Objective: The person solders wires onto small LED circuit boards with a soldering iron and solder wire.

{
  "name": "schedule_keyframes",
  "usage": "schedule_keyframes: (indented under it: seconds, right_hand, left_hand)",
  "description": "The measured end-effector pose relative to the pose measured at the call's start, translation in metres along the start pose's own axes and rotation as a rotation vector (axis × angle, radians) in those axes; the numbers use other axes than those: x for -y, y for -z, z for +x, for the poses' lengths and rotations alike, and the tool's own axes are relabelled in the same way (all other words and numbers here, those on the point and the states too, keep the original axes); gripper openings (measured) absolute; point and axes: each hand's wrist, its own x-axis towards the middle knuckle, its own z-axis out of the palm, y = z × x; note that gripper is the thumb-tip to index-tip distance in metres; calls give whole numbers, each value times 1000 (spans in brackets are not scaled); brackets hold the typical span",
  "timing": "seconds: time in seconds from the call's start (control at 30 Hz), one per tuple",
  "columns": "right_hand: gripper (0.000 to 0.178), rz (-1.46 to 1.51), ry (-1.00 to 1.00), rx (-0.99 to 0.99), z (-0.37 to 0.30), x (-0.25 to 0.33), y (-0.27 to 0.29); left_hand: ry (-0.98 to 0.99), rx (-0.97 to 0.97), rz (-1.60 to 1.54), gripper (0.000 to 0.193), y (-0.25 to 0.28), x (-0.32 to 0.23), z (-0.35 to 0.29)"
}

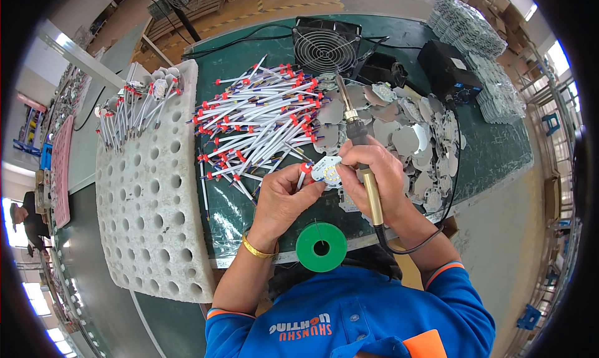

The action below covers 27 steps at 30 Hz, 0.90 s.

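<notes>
My left hand (279, 201) is closed in a pinch on a short white cable with a red collar (306, 168), right beside a round white LED board (326, 171). My right hand (382, 176) grips a soldering iron (357, 131), its metal tip pointing away from me toward the fan. Thumb and fingertips of that same hand also touch the board's right edge. Behind my left hand lies a large heap of similar white cables (249, 121) with red collars. Loose round boards (399, 136) are piled beyond my right hand. A green solder spool (321, 247) is close to my body.
At left stands a pale foam block (142, 202) full of holes, with finished-looking boards and cables (134, 108) on its far end. A round-grilled fan (326, 46) and a black box (449, 71) stand at the back. Stacked boards (480, 52) rise at far right. The iron's cord (412, 251) loops beneath my right forearm.
</notes>
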Motion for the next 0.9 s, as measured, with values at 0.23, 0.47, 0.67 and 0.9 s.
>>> schedule_keyframes:
  seconds: [0.23,0.47,0.67,0.9]
  right_hand:
    - [32,-11,56,-8,1,-1,-1]
    - [30,3,15,-10,1,-1,-3]
    - [29,-11,-25,0,0,-1,0]
    - [28,14,-11,-96,-2,16,16]
  left_hand:
    - [3,-11,34,6,1,0,0]
    - [41,-5,48,8,3,-1,0]
    - [59,-2,-16,8,-2,-5,-1]
    - [91,-107,-162,3,0,-22,-18]
